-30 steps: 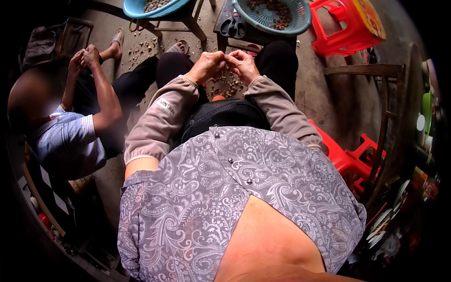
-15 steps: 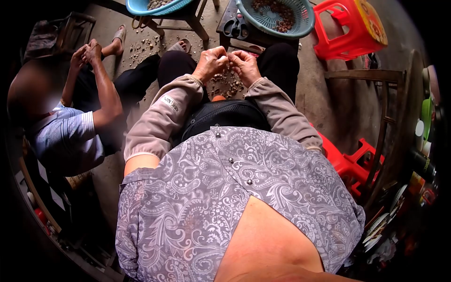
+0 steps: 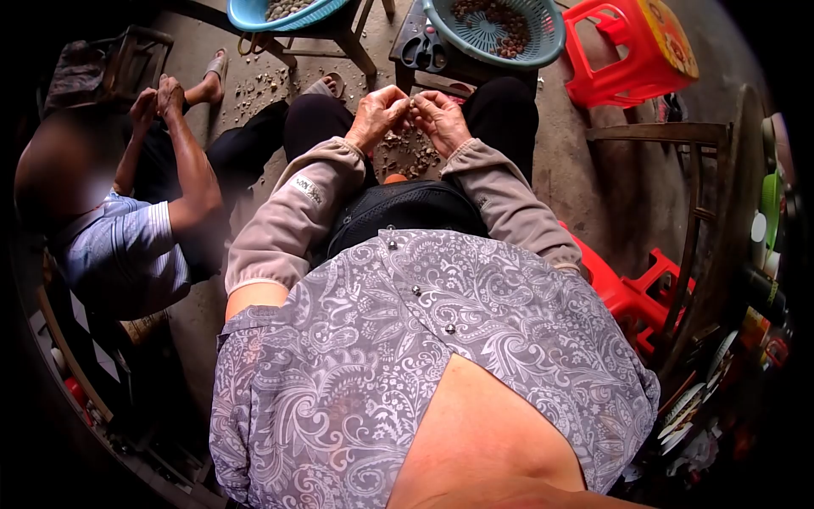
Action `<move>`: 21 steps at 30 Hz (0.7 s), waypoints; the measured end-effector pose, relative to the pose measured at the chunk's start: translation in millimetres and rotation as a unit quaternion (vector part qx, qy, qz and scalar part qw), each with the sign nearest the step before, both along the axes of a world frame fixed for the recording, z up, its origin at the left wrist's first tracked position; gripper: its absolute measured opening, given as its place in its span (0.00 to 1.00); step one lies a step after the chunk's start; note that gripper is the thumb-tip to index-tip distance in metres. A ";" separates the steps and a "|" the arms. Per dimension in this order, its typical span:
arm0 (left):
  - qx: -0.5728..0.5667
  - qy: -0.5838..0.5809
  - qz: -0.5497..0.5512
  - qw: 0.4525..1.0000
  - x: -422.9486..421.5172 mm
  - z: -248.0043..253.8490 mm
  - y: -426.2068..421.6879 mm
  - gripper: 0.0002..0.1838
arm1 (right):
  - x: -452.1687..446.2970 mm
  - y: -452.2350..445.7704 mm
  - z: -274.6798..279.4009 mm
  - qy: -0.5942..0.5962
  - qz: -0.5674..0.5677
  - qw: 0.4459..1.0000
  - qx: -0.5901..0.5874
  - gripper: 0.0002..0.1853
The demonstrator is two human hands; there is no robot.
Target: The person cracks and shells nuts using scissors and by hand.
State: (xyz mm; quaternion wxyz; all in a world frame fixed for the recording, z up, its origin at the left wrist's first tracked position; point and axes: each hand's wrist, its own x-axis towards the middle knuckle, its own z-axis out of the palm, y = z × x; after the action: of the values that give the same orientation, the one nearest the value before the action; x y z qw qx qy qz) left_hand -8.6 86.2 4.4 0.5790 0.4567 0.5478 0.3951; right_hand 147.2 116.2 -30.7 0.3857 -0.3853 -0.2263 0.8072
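Note:
My left hand (image 3: 379, 119) and my right hand (image 3: 441, 121) meet at the fingertips over my lap, thumbs and forefingers pinched. Whatever small thing lies between them is mostly hidden and too small to name. Below the hands, broken shell pieces (image 3: 407, 154) are scattered on the floor between my knees. Just beyond, a blue-grey plastic basket (image 3: 449, 41) holds reddish-brown kernels (image 3: 512, 42) on a dark stool. Black-handled scissors (image 3: 424, 53) lie beside that basket.
A blue basin (image 3: 318, 19) of pale whole nuts (image 3: 287, 8) rests on a wooden stool (image 3: 352, 42). At left sits another person (image 3: 127, 229), hands together. Red plastic stools (image 3: 585, 51) and a wooden chair (image 3: 670, 134) stand at right. More shell bits litter the floor.
My hands have turned slightly, the fingers less curled and the thumbs now pressed tip to tip. The other person's hands have shifted a little.

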 end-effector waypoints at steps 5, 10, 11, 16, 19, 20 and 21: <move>-0.085 -0.150 0.006 0.985 -5.3 -10.1 0.3 0.09 | -0.4 -0.3 3.1 -0.019 0.018 0.999 0.025 0.06; -0.166 -0.346 0.001 0.923 -10.8 -28.1 1.4 0.07 | -7.2 -5.1 21.6 -0.273 0.026 0.895 0.351 0.05; -0.168 -0.376 -0.004 0.911 -10.6 -31.9 1.5 0.07 | -8.5 -5.9 27.2 -0.325 0.031 0.849 0.415 0.06; -0.211 -0.402 0.026 0.891 -13.6 -32.3 3.0 0.08 | -10.2 -5.5 25.4 -0.330 -0.014 0.830 0.450 0.05; -0.219 -0.327 0.094 0.915 -19.4 -47.3 3.7 0.12 | -1.6 2.6 13.6 -0.136 -0.027 0.976 0.169 0.04; -0.178 -0.309 0.098 0.929 -26.8 -63.8 1.7 0.14 | -0.4 4.2 7.2 -0.081 -0.047 0.991 0.097 0.05; -0.137 -0.291 0.099 0.942 -27.8 -57.0 4.9 0.15 | 0.2 5.0 4.0 -0.081 -0.049 0.994 0.052 0.05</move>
State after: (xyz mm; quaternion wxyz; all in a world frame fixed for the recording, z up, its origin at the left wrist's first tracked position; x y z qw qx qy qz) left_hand -36.3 91.2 -52.7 0.7283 0.1814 0.4463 0.4874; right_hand 147.5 121.2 -26.7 0.4245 -0.4392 -0.2796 0.7407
